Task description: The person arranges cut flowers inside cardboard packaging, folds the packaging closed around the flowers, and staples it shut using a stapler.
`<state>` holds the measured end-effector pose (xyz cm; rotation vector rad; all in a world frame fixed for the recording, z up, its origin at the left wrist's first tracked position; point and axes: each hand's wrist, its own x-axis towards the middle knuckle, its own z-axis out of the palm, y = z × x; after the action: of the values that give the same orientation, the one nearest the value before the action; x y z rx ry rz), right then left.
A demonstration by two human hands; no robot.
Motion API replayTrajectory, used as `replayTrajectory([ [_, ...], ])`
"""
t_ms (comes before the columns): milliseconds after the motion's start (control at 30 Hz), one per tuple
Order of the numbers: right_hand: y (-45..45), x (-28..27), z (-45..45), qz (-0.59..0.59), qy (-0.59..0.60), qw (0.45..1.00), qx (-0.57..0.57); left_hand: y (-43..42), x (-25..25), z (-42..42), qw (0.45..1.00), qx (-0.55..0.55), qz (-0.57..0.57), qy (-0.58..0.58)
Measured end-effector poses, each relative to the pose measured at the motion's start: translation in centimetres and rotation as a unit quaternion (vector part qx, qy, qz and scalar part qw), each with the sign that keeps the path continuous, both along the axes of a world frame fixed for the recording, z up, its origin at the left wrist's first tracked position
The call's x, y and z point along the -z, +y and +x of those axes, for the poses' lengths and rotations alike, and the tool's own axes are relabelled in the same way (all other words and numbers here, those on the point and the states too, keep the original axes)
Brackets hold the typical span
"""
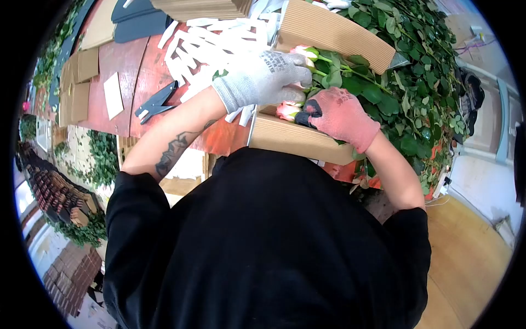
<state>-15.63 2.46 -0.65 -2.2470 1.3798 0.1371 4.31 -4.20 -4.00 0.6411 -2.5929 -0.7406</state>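
Note:
My left hand [280,77], in a whitish-grey work glove, reaches over pink rose heads from the left. Its fingers close around one pale pink rose, mostly hidden by the glove. Another pink rose [309,52] lies just beyond those fingers. My right hand [341,118], in a pink glove with dark fingertips, is closed at the neck of a nearer pink rose [287,112]; the stem there is hidden. The roses lie with their leafy stems [350,74] pointing right, between two upright walls of corrugated cardboard [331,34].
A heap of leafy stems [408,109] covers the table's right side. White strips [203,46] lie scattered beyond my left arm. A dark stapler-like tool [158,102] and a white card [113,96] rest on the red tabletop [139,60]. Stacked cardboard [205,9] stands at the far edge.

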Motion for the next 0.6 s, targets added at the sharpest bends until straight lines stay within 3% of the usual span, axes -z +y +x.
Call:
replayTrajectory([
  [100,1.1,0.5,-0.1,-0.050,0.002,0.999,-0.010,0.8,-0.3,1.0,1.000,-0.018,-0.003,0.023],
  [167,1.6,0.1,-0.5,-0.095,-0.022,0.995,-0.021,3.0,-2.7,2.4,0.985,0.004,-0.165,0.055],
  [233,1.8,-1.6,-0.4,-0.156,-0.074,0.985,-0.018,6.8,-3.6,2.8,0.997,-0.023,-0.026,0.063],
  [267,1.5,-2.8,0.0,-0.160,-0.034,0.987,-0.002,8.1,-4.5,2.3,0.997,-0.026,0.038,-0.061],
  [300,0.9,-3.1,0.4,-0.156,-0.036,0.987,-0.011,9.3,-4.0,2.0,0.995,-0.068,0.012,-0.076],
  [367,0.3,-3.3,1.0,-0.019,0.107,0.993,0.053,10.2,-3.9,1.7,0.991,-0.100,0.000,-0.094],
  [400,0.5,-2.5,1.0,-0.067,0.168,0.984,0.004,10.2,-3.8,1.6,0.990,-0.102,0.002,-0.094],
  [433,0.8,-1.6,0.7,-0.067,0.169,0.983,0.001,10.3,-3.6,1.6,0.990,-0.108,0.004,-0.095],
  [500,1.1,-0.1,0.1,-0.180,0.142,0.969,-0.092,10.3,-3.1,1.3,0.988,-0.120,0.005,-0.094],
  [600,0.5,0.1,0.1,-0.187,0.125,0.969,-0.106,10.4,-2.4,0.9,0.987,-0.133,-0.024,-0.086],
])
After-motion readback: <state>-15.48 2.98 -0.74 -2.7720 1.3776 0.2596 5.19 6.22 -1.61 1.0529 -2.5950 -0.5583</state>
